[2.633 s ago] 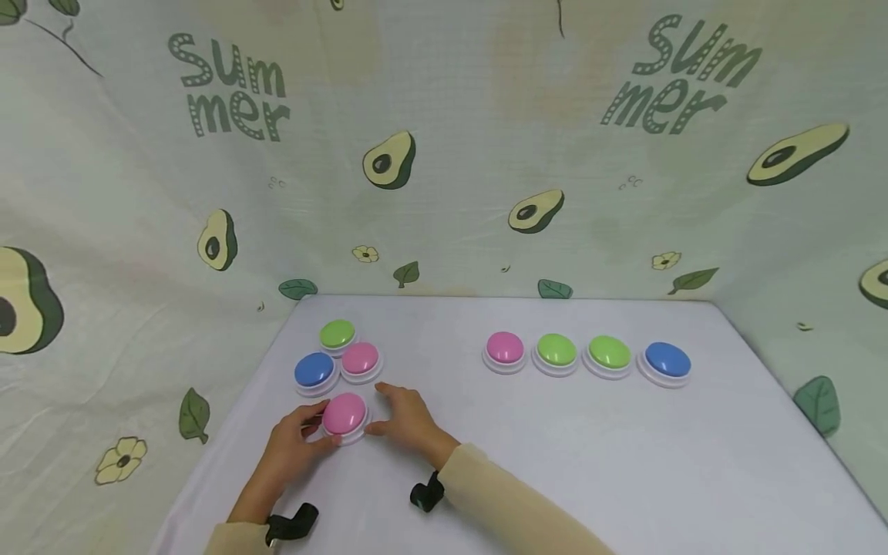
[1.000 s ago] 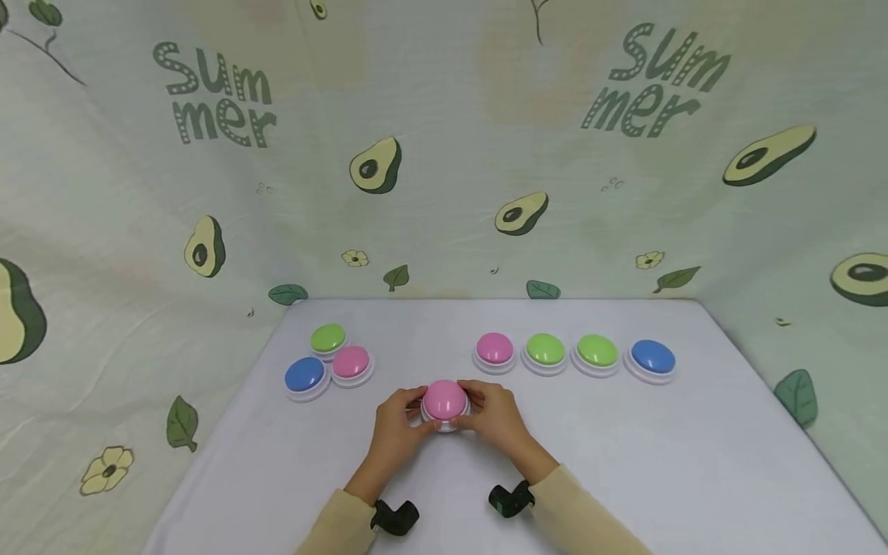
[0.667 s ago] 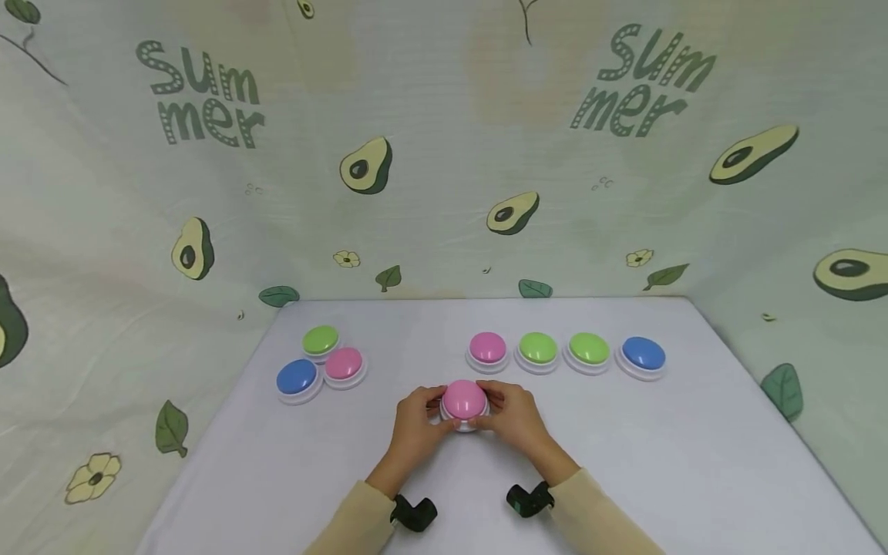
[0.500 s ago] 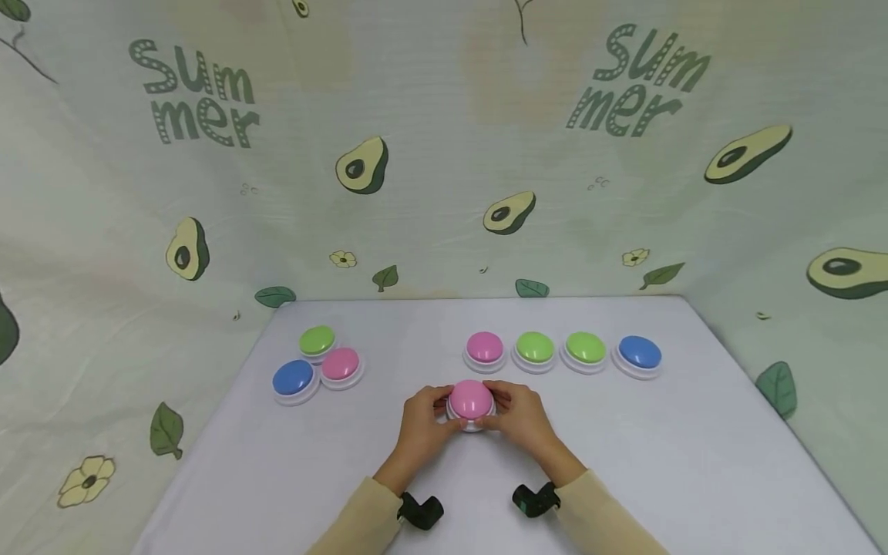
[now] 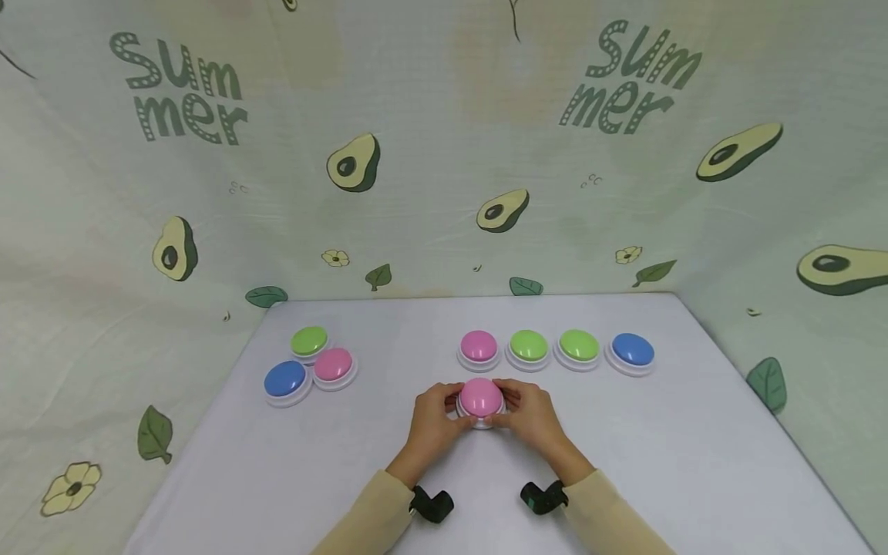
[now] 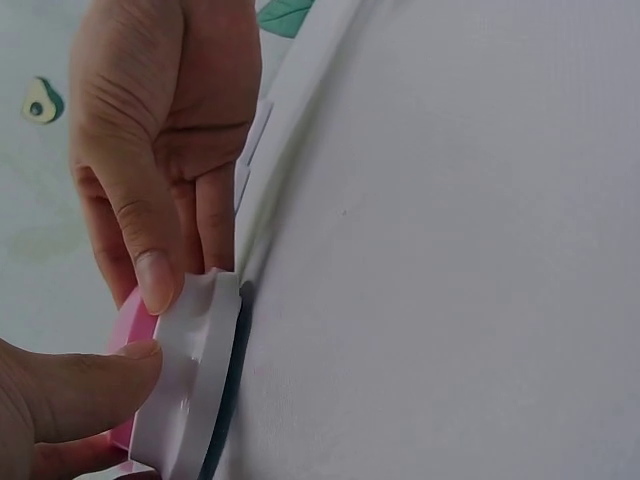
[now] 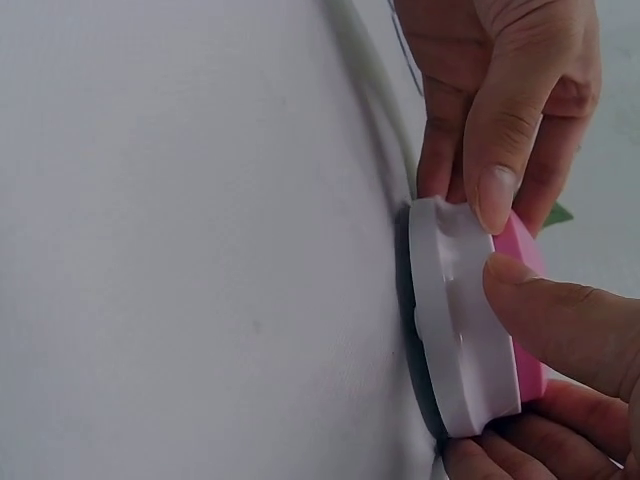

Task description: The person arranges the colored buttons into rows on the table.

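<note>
Both hands hold a pink push button [image 5: 481, 398] with a white round base, near the table's middle. My left hand [image 5: 433, 420] grips its left side, and my right hand [image 5: 533, 416] grips its right side. Both thumbs press the near side of the white base, as the left wrist view shows on the button [image 6: 190, 380]. In the right wrist view, fingers curl round the far side of the button [image 7: 465, 330]. A dark underside faces the table; whether it touches the surface I cannot tell. Just beyond stands another pink button [image 5: 479, 346].
To the right in that row stand a green button [image 5: 529, 346], a second green one [image 5: 579, 345] and a blue one [image 5: 633, 350]. At the left of the white table [image 5: 694, 462] cluster a green button [image 5: 308, 340], a blue one [image 5: 284, 379] and a pink one [image 5: 333, 364].
The held pink button has moved right, from beside the left cluster to in front of the row. My right hand, earlier just off it, now grips it too. The view has turned slightly.
</note>
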Motion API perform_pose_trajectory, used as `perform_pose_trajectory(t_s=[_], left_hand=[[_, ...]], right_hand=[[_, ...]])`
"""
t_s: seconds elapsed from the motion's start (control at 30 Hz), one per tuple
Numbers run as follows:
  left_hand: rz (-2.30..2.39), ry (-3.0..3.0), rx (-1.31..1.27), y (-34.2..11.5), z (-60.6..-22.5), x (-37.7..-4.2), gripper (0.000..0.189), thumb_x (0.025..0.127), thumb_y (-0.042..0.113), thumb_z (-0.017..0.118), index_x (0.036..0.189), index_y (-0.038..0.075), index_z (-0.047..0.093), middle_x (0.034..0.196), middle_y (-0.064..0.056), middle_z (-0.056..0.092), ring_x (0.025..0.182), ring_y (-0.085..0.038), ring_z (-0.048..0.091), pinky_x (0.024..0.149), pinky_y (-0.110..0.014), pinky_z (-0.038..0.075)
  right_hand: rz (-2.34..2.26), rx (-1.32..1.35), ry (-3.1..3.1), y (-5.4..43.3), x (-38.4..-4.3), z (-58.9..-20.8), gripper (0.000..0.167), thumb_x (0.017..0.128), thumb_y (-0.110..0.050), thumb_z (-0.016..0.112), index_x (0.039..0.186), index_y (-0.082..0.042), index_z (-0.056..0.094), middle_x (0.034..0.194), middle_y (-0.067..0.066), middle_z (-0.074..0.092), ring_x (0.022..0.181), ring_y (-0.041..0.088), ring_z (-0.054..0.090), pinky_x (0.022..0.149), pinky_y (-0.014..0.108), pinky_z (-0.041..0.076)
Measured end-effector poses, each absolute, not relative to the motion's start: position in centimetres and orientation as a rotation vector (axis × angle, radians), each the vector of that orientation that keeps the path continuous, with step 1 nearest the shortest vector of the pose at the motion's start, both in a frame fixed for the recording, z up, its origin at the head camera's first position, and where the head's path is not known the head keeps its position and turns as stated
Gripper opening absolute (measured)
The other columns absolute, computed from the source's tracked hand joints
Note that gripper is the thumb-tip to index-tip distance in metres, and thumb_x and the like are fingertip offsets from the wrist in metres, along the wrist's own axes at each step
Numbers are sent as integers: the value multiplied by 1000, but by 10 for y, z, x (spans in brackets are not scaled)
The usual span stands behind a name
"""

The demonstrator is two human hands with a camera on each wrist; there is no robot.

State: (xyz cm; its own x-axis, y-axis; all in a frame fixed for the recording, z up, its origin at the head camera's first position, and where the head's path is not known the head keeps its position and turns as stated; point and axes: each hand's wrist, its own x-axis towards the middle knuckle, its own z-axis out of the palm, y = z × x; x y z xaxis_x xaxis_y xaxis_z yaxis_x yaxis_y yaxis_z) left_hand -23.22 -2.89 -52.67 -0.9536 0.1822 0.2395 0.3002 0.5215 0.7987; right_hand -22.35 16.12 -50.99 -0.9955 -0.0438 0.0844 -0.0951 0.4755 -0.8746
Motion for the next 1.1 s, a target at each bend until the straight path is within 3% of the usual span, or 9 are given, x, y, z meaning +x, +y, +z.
perform_pose_trajectory(t_s=[0.6,1.1], left_hand=[[-1379,-2724,-388,-29,-528,-236,56,80,10,93,130,-2,70,109,-8,70,100,-20,66,87,-31,62],[-1383,-2746,-468,-36,-529,-240,55,84,11,90,132,-3,68,117,-13,72,107,-24,69,91,-29,61]], right_hand=[[1460,149,-2727,165,-227,-516,63,74,-2,94,131,4,69,131,22,70,124,37,67,105,46,54],[1409,192,-2771,166,-229,-515,63,78,-6,93,135,2,66,135,21,68,128,38,64,107,48,52]])
